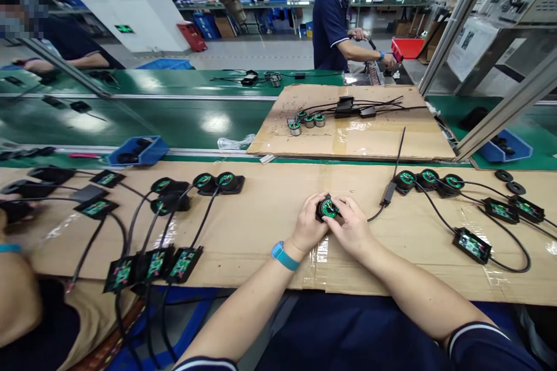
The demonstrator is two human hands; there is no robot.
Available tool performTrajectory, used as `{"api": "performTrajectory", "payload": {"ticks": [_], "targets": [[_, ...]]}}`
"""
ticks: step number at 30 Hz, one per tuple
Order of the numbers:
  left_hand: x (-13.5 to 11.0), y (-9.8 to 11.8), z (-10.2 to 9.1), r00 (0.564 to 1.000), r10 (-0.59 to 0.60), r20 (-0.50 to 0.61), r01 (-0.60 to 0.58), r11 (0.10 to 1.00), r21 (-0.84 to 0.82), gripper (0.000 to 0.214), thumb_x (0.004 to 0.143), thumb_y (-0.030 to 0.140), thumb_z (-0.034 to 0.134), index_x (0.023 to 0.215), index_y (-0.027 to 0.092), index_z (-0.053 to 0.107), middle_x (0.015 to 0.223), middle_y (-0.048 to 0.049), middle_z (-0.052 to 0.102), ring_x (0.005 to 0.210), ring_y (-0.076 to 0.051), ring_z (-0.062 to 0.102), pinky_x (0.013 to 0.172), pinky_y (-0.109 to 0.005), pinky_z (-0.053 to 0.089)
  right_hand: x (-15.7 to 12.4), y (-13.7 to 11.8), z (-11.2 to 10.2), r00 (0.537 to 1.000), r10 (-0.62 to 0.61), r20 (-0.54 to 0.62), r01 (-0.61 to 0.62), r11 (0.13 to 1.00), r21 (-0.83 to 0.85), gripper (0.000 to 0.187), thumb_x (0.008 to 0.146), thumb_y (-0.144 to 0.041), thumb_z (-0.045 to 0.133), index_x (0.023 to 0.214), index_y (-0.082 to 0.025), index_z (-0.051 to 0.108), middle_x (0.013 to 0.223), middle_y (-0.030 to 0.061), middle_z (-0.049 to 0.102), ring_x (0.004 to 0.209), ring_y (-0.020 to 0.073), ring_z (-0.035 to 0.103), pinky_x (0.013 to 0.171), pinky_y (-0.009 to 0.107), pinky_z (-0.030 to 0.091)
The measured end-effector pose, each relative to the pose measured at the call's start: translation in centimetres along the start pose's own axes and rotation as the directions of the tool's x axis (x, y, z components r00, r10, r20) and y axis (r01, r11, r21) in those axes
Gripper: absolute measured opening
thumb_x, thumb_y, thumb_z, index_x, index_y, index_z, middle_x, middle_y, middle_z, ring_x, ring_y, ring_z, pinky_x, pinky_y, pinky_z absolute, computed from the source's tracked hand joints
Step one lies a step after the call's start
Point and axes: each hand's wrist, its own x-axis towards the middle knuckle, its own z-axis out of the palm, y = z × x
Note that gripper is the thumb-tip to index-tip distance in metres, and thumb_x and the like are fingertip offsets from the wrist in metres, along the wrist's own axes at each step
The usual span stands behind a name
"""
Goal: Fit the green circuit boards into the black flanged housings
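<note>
Both my hands meet at the middle of the cardboard-covered bench [270,214]. Between them sits a small round black part with a green circuit board [328,208] inside. My left hand [308,226], with a blue wristband, is closed around its left side. My right hand [351,227] is closed on its right side, fingers curled over the rim. A black cable [394,171] runs from the part up toward the conveyor. Three similar round parts [429,179] with cables and rectangular boards [472,245] lie to my right.
Several wired assemblies [152,264] lie at my left, some hanging over the bench edge. Another person's arm [17,295] is at far left. A green conveyor [174,122] carries a cardboard sheet [352,133] with parts. Blue bins [138,151] flank it. A person [333,26] stands beyond.
</note>
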Motion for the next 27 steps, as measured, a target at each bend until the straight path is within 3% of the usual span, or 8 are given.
{"api": "performTrajectory", "payload": {"ticks": [5, 9, 13, 15, 17, 20, 23, 27], "targets": [[0.1, 0.3, 0.1, 1.000, -0.007, -0.008, 0.007, 1.000, 0.007, 0.052, 0.083, 0.017, 0.073, 0.130, 0.021, 0.052, 0.128, -0.0134, 0.065, 0.124, -0.026, 0.062, 0.107, -0.049, 0.054, 0.0, 0.0, -0.1, 0.991, 0.105, 0.086, -0.098, 0.991, -0.086, 0.049, 0.084, -0.034, 0.076, 0.130, -0.023, 0.063, 0.116, 0.0117, 0.065, 0.111, 0.0274, 0.065, 0.100, 0.045, 0.058], [0.1, 0.5, 0.2, 0.995, -0.095, -0.031, 0.096, 0.995, 0.039, 0.050, 0.083, 0.023, 0.076, 0.129, 0.022, 0.055, 0.123, -0.0112, 0.068, 0.117, -0.025, 0.066, 0.104, -0.047, 0.056, -0.1, 0.0, -0.2, 0.993, 0.018, 0.113, 0.002, 0.985, -0.170, 0.049, 0.091, -0.030, 0.067, 0.138, -0.019, 0.058, 0.132, 0.0158, 0.061, 0.124, 0.0292, 0.060, 0.109, 0.048, 0.053], [0.0, 0.1, 0.0, 0.979, -0.188, 0.083, 0.189, 0.982, -0.003, 0.044, 0.085, 0.023, 0.073, 0.126, 0.022, 0.056, 0.119, -0.0094, 0.069, 0.111, -0.023, 0.068, 0.100, -0.043, 0.058, 0.6, 0.6, 0.2, 0.968, 0.032, 0.247, 0.035, 0.964, -0.265, 0.037, 0.090, -0.028, 0.068, 0.126, -0.018, 0.067, 0.131, 0.0147, 0.065, 0.121, 0.0299, 0.064, 0.107, 0.047, 0.054], [-0.1, -0.2, -0.2, 0.970, -0.189, 0.149, 0.198, 0.979, -0.044, 0.057, 0.082, 0.028, 0.077, 0.132, 0.021, 0.052, 0.125, -0.0112, 0.067, 0.117, -0.025, 0.066, 0.105, -0.045, 0.055, 1.2, 0.9, 0.3, 0.951, 0.060, 0.305, 0.032, 0.957, -0.287, 0.037, 0.089, -0.028, 0.069, 0.125, -0.017, 0.069, 0.128, 0.0149, 0.067, 0.116, 0.0295, 0.067, 0.104, 0.046, 0.056], [-0.2, -0.6, -0.6, 0.968, -0.175, 0.179, 0.197, 0.974, -0.116, 0.087, 0.072, 0.049, 0.086, 0.142, 0.020, 0.043, 0.136, -0.0162, 0.061, 0.127, -0.030, 0.060, 0.111, -0.050, 0.050, 1.8, 1.0, 0.1, 0.945, 0.040, 0.325, 0.056, 0.958, -0.282, 0.033, 0.089, -0.028, 0.069, 0.120, -0.016, 0.072, 0.123, 0.0152, 0.070, 0.109, 0.0289, 0.070, 0.099, 0.045, 0.059], [-0.2, -1.4, -1.3, 0.982, -0.180, 0.064, 0.190, 0.952, -0.241, 0.108, 0.068, 0.084, 0.065, 0.148, 0.017, 0.036, 0.143, -0.0227, 0.053, 0.132, -0.034, 0.056, 0.113, -0.053, 0.046, 2.2, 0.9, -0.5, 0.983, -0.058, 0.173, 0.100, 0.964, -0.247, 0.033, 0.089, -0.033, 0.069, 0.117, -0.017, 0.075, 0.125, 0.0170, 0.070, 0.108, 0.0303, 0.071, 0.098, 0.046, 0.060], [-0.1, -2.1, -2.1, 0.967, -0.225, -0.124, 0.191, 0.953, -0.234, 0.097, 0.079, 0.088, 0.040, 0.144, 0.015, 0.040, 0.137, -0.0234, 0.056, 0.124, -0.032, 0.060, 0.106, -0.050, 0.050, 2.4, 1.0, -0.7, 0.996, -0.083, 0.028, 0.087, 0.969, -0.232, 0.038, 0.088, -0.035, 0.070, 0.121, -0.017, 0.074, 0.134, 0.0191, 0.065, 0.115, 0.0328, 0.069, 0.104, 0.048, 0.056], [0.1, -2.4, -2.7, 0.947, -0.241, -0.213, 0.212, 0.966, -0.150, 0.081, 0.088, 0.081, 0.036, 0.134, 0.015, 0.049, 0.124, -0.0198, 0.062, 0.110, -0.028, 0.065, 0.094, -0.044, 0.054, 2.5, 1.3, 0.1, 0.979, -0.016, 0.206, 0.074, 0.957, -0.280, 0.031, 0.087, -0.032, 0.070, 0.112, -0.016, 0.077, 0.120, 0.0193, 0.072, 0.105, 0.0331, 0.073, 0.097, 0.049, 0.059]]}}
